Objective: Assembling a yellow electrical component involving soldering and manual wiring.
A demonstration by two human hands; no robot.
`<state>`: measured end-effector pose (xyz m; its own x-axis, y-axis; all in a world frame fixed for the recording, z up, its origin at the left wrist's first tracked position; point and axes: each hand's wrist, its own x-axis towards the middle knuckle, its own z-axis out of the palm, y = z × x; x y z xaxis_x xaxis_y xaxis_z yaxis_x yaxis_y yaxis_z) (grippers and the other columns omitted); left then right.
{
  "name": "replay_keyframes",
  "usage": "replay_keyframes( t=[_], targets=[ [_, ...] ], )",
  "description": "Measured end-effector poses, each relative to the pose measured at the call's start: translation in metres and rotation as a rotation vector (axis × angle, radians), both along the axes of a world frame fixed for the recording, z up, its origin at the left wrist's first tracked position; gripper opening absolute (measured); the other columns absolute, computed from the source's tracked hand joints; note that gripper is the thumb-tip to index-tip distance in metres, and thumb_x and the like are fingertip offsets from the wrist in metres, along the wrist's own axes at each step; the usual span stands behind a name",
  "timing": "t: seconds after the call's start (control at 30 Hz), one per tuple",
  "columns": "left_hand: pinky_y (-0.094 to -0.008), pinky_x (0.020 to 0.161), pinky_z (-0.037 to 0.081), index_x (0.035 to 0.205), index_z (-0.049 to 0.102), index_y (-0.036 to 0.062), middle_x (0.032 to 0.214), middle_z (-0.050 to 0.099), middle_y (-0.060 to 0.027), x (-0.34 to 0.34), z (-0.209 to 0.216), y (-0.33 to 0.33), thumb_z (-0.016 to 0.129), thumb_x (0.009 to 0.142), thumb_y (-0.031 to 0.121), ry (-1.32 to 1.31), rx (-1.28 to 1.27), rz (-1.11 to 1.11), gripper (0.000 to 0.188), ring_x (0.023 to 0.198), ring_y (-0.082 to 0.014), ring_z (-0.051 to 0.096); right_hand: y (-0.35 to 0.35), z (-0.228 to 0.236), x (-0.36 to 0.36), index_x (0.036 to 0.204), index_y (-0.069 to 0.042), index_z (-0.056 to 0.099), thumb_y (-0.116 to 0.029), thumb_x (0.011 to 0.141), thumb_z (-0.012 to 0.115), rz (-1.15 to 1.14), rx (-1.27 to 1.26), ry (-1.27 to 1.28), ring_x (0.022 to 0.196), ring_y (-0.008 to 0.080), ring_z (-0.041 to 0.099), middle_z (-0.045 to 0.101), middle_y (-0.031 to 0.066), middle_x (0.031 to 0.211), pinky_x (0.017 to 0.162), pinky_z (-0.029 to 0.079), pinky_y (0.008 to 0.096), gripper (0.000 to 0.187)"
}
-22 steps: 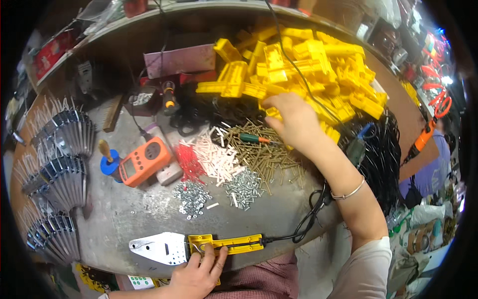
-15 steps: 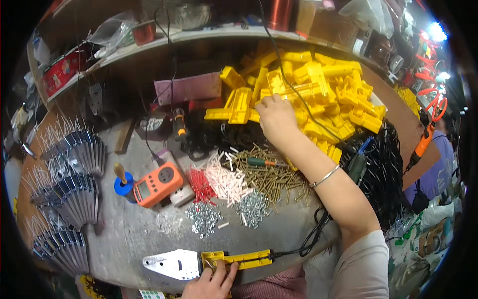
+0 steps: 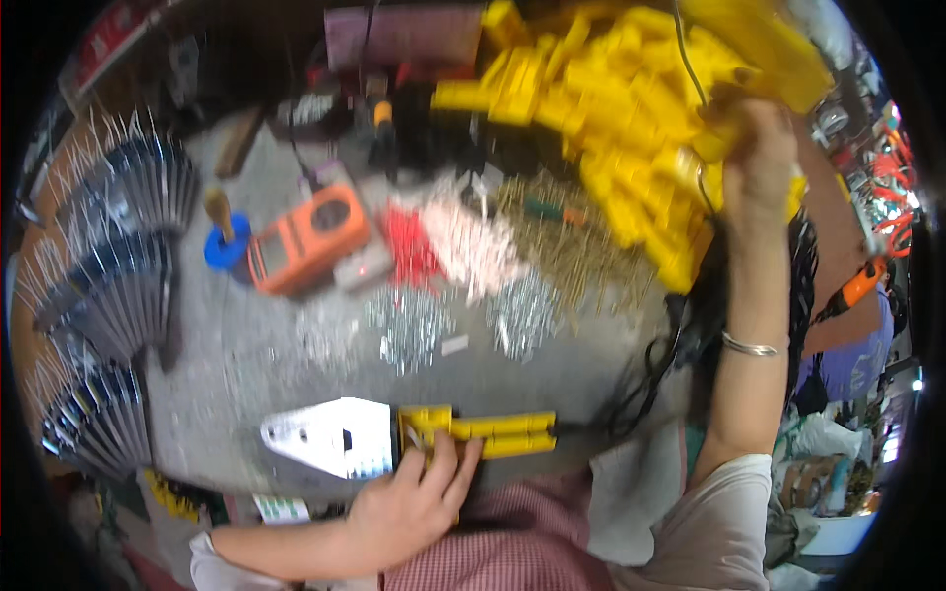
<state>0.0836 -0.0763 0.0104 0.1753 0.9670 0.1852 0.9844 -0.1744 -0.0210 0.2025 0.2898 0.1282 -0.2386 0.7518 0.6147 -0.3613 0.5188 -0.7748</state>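
At the near edge of the table lies a flat, pointed metal plate (image 3: 330, 438) joined to a yellow plastic handle shell (image 3: 507, 433), with a black cord leaving its right end. My left hand (image 3: 409, 497) grips the shell near the plate, fingers over its front side; the thumb is hidden. At the far right, my right hand (image 3: 757, 138) is at the edge of a heap of yellow plastic shells (image 3: 631, 128). Its fingers are blurred and bent down among yellow parts, so what they hold, if anything, cannot be made out.
Midtable are red sleeves (image 3: 409, 241), pale pink sleeves (image 3: 473, 236), brass-coloured screws (image 3: 572, 246) and silver screws (image 3: 522, 315). An orange meter (image 3: 310, 241) stands beside a blue container (image 3: 227, 246) with a brush. Fanned metal plates (image 3: 108, 305) line the left side. Black cords (image 3: 645, 379) trail at right.
My right hand has moved right across the yellow heap to its far right side. The view has tipped downward, bringing in my left forearm. My left hand stays on the yellow handle shell.
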Motion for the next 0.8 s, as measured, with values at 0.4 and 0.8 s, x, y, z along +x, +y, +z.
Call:
replay_keyframes(
  t=[0.4,0.8],
  targets=[
    [-0.0201,0.045,0.044,0.125,0.057,0.0025,0.112,0.058,-0.0168,0.006,-0.005,-0.009,0.056,0.071,0.014,0.019,0.0,0.024,0.055,0.073,-0.0166,0.052,-0.225,-0.096,0.044,0.103,-0.004,0.049,-0.035,0.088,0.055,0.2,-0.542,-0.377,0.062,0.0124,0.045,0.043,-0.0001,0.071,0.073,0.047,0.0338,0.034],
    [-0.0229,0.048,0.048,0.125,0.057,0.0039,0.112,0.056,-0.0145,0.011,-0.01,-0.014,0.061,0.067,0.017,-0.008,0.057,0.097,0.059,0.077,-0.0182,0.052,-0.244,-0.102,0.037,0.099,-0.002,0.054,-0.005,0.089,0.055,-0.01,-0.132,-0.718,0.081,0.0129,0.057,0.057,0.005,0.089,0.073,0.05,0.028,0.011]
  ],
)
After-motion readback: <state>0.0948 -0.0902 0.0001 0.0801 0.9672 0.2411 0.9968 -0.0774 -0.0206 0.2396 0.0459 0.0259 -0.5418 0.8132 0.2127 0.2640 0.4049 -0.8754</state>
